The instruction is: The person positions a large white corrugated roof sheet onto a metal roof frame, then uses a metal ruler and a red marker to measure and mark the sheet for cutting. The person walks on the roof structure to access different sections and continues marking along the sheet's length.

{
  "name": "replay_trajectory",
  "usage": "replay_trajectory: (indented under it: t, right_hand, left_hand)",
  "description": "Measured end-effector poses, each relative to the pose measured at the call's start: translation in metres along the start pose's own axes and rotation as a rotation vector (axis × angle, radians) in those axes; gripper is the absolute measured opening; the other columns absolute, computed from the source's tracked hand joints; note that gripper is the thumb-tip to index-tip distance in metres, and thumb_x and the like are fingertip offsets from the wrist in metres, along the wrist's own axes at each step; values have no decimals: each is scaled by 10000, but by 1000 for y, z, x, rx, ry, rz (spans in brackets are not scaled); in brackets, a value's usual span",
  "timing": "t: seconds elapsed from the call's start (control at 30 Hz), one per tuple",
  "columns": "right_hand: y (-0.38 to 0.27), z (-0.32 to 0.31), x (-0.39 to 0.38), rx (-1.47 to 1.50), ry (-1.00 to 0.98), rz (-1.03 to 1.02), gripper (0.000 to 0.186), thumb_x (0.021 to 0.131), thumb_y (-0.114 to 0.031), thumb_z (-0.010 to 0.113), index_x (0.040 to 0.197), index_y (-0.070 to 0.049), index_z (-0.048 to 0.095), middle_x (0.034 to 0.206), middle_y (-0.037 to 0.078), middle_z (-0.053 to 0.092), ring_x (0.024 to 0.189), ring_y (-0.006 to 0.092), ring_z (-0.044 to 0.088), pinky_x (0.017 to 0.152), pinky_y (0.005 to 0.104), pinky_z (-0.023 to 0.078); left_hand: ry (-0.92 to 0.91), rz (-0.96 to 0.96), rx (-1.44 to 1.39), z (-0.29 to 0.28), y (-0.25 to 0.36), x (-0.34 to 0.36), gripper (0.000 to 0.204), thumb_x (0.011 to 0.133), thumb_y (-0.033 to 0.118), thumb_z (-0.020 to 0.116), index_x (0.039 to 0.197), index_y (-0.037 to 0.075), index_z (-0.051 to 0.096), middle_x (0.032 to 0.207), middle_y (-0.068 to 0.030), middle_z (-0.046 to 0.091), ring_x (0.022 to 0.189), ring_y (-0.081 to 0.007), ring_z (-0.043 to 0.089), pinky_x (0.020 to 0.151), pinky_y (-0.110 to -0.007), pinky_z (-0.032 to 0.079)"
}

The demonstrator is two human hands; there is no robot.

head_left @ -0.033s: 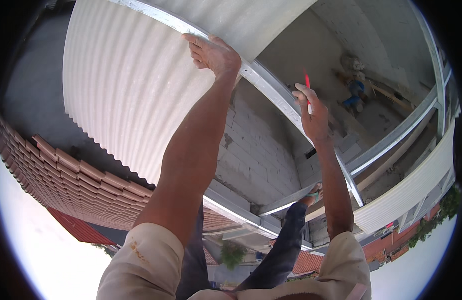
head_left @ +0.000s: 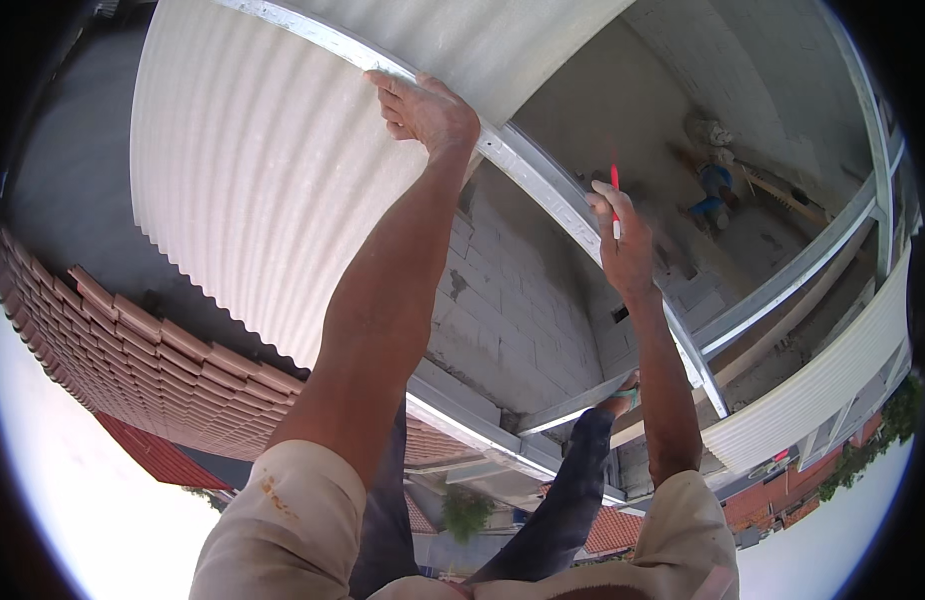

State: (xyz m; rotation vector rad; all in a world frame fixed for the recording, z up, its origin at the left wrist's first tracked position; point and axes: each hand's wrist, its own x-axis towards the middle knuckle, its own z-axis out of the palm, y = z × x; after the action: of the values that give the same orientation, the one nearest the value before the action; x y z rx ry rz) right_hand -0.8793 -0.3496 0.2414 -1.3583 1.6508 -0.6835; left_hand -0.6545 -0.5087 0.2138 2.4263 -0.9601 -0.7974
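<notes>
My left hand reaches up to a long silver metal bar, its fingers bent over the bar's edge and gripping it. The bar lies across a white corrugated roofing sheet and runs on past the sheet's edge towards the lower right. My right hand is closed around a slim red and white pen, held upright beside the bare stretch of bar. Part of the left palm is turned out of sight.
Below the open frame are a grey block wall and a person in blue. Metal beams cross at right. A tiled roof slopes at left. My sandalled foot stands on the frame.
The right hand with the pen has shifted slightly left and down. My left hand stays at the bar. The person below has moved a little.
</notes>
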Motion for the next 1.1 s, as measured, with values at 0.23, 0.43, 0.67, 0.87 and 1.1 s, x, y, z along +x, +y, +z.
replay_trajectory:
  t: [0.23,0.43,0.67,0.87,1.1]
  right_hand:
    - [-10,8,-7,-43,86,-84,246,1054,-147,575,1237,2,644,1164,186,721,1043,312,726,922,399,562]
    - [-86,49,127,60,158,-161,164,1027,-115,603,1059,9,706,956,129,731,801,192,690,719,354,546]
    - [-225,191,319,174,-95,-286,295,1048,-191,543,1203,-2,707,846,34,709,680,91,603,619,258,486]
    - [-317,333,431,-139,-124,-522,360,1039,-190,525,1338,-17,626,989,166,765,843,241,761,749,382,583]
    - [-364,404,499,-654,-132,-762,355,1016,-131,553,1351,-33,620,1097,254,722,981,383,730,847,501,573]
  left_hand:
    - [181,142,72,10,-26,27,776,1066,185,423,1609,-37,-85,1590,-267,227,1460,-393,235,1206,-545,114]
    - [167,147,-56,6,-25,23,840,1013,153,521,1611,-60,-28,1600,-276,219,1466,-411,222,1183,-578,94]
    - [101,158,-131,3,-33,28,851,997,153,511,1599,-85,-41,1578,-313,210,1460,-451,214,1152,-616,94]
    - [46,92,-204,4,-34,31,887,967,176,604,1621,-38,45,1607,-274,218,1487,-434,211,1132,-637,151]
    - [38,117,-227,-4,-34,33,896,949,177,645,1619,-28,86,1608,-264,228,1474,-433,241,1101,-646,207]
